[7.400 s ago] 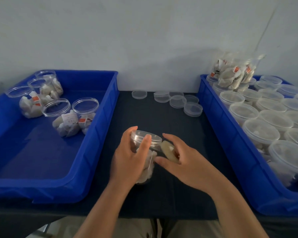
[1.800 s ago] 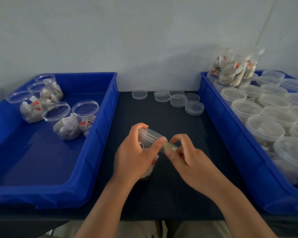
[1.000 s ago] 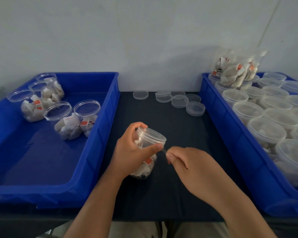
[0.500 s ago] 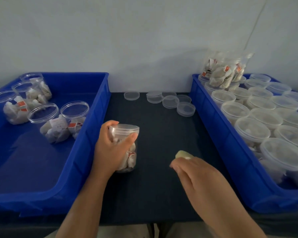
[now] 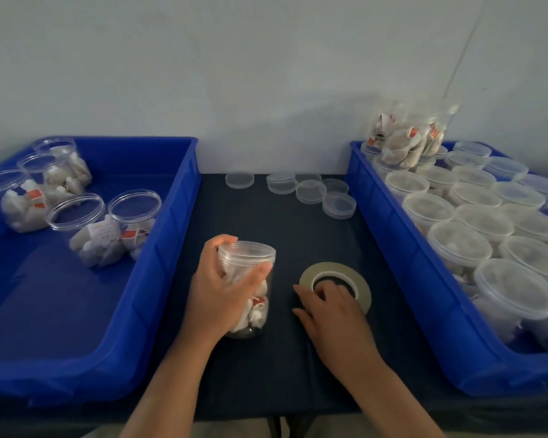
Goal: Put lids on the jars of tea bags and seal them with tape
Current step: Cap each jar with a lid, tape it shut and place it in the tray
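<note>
Dark-clothed table (image 5: 298, 368) against a pale wall, with a blue bin at each side.

The jar (image 5: 246, 252) of tea bags is held mid-table, upright with its long axis near vertical, lid on top. It is clamped in the left hand (image 5: 214, 298), thumb on the right wall, fingers wrapped round the left and back. Tape on the lid seam cannot be made out.

The tape roll (image 5: 309, 271) lies flat on the cloth just right of the jar, not touching it. The right hand (image 5: 332, 314) is laid over its near rim, fingers relaxed and splayed; nothing is seen to be pinched.

Key relation: the left bin (image 5: 171, 248) sits directly left of the jar, its wall just beside the left hand. With the roll laid flat, taping is judged finished and a drop into that bin likely. The left hand is the nearer one, and a short lift over the rim is needed.

Five lidded jars (image 5: 133, 216) are lying tilted in that bin. The right bin (image 5: 393, 248) is packed with upright jars (image 5: 456, 241); their lid state cannot be told. Loose lids (image 5: 310, 191) are grouped at the back of the table.
</note>
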